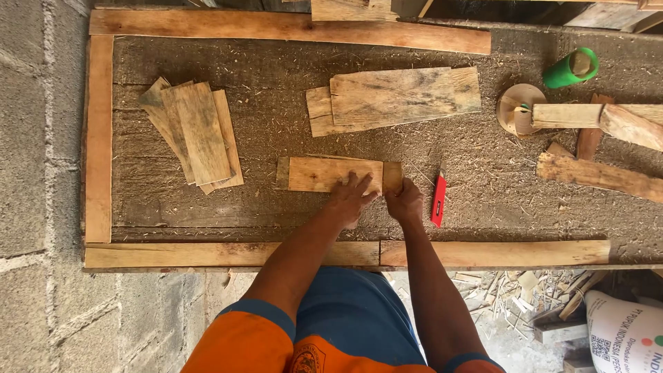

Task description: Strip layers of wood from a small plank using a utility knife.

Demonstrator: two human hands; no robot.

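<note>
The left hand [351, 198] is pressed flat, fingers spread, on a small wooden board [330, 174] near the tabletop's [290, 110] front edge. The board's right end is pinched by the right hand [404, 202]. Its long axis is laid left to right. A red cutter [438, 199] is seen just right.

The left hand [351, 197] covers the near edge of the small board [324, 174], and the right hand [404, 202] hides whatever its fingers pinch at the board's right end. The white sack [625, 331] and the planks [621, 117] run off the right edge.
</note>
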